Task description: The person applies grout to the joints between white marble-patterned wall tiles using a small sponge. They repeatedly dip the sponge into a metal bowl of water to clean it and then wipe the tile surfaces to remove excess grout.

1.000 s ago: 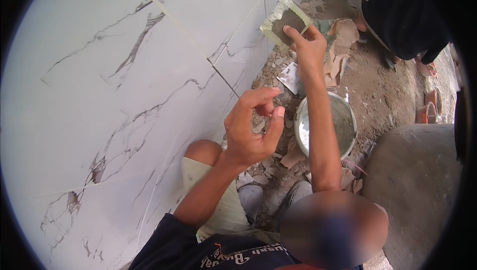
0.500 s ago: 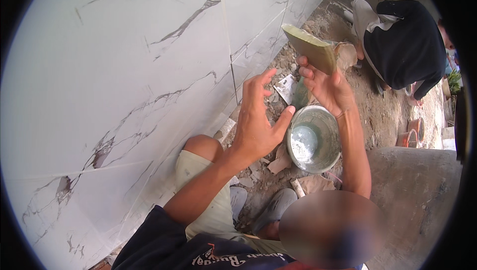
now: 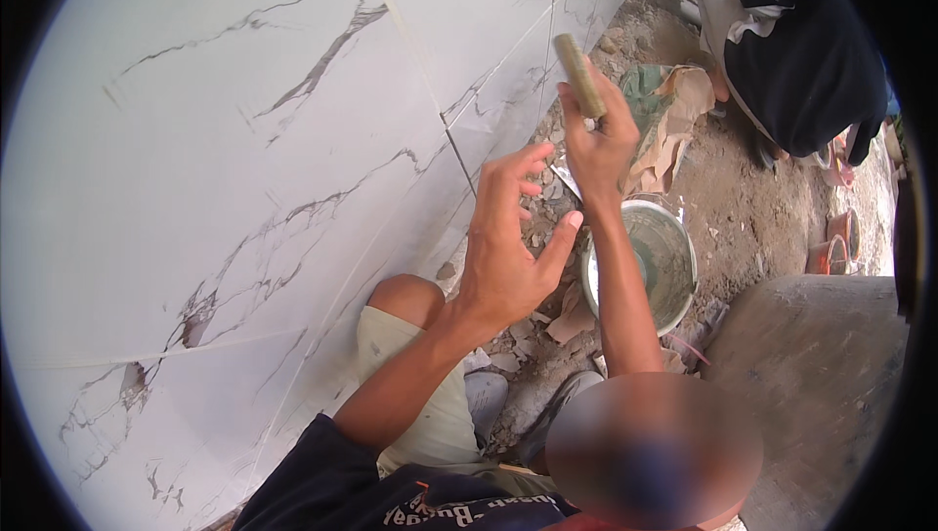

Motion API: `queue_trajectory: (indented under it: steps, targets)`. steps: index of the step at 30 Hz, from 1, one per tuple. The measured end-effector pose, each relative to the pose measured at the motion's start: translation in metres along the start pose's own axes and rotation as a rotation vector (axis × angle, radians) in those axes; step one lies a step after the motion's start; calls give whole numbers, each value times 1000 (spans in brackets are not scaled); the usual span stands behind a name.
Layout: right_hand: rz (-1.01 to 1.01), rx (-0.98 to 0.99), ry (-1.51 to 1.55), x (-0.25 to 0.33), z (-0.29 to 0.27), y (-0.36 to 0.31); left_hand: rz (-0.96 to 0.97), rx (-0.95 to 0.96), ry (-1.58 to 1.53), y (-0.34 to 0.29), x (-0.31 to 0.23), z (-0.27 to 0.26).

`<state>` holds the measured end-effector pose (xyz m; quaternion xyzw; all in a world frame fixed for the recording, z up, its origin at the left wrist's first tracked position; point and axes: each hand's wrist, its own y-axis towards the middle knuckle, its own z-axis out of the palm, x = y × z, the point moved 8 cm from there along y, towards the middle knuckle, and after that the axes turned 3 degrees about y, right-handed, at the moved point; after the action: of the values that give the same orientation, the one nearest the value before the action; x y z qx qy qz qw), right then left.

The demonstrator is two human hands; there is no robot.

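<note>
My right hand (image 3: 604, 135) grips a yellow-green slab that looks like a sponge (image 3: 579, 76), seen almost edge-on in front of the tiled wall. My left hand (image 3: 508, 243) is held up beside the wall, open, with its fingers bent and spread and nothing between them. White tiles with dark marble veins make up the wall (image 3: 293, 121). Pale joints run between the tiles, and one stretch near my left fingertips is dark. Beneath my right forearm stands a bucket (image 3: 674, 277) with a grey, smeared inside; the forearm hides part of it.
Rubble and dirt (image 3: 733, 209) cover the ground. Crumpled brown paper (image 3: 667, 130) lies beyond the bucket. A person in dark clothing (image 3: 796, 62) bends over at the upper right. Reddish pots (image 3: 835, 243) stand at the far right, near a grey rough surface (image 3: 811, 365).
My right hand has moved left toward the wall and turned the sponge edge-on. The left hand stays almost in place. The view has shifted slightly.
</note>
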<state>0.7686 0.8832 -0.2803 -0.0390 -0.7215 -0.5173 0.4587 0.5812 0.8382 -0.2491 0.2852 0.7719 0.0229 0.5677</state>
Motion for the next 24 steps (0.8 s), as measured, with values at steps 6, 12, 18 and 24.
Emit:
queue_trajectory:
  steps: [6,12,18,24]
  targets:
    - [-270,-33,-35,-18,53,-38,13,26,-2,2,2,5]
    - [-166,244,16,-21,39,-71,32,-13,-14,3,4,7]
    - [-43,33,-12,-13,-26,-48,-107,-58,-82,-1,15,3]
    - [-480,128,-279,63,-36,-47,-382,80,-531,2,42,19]
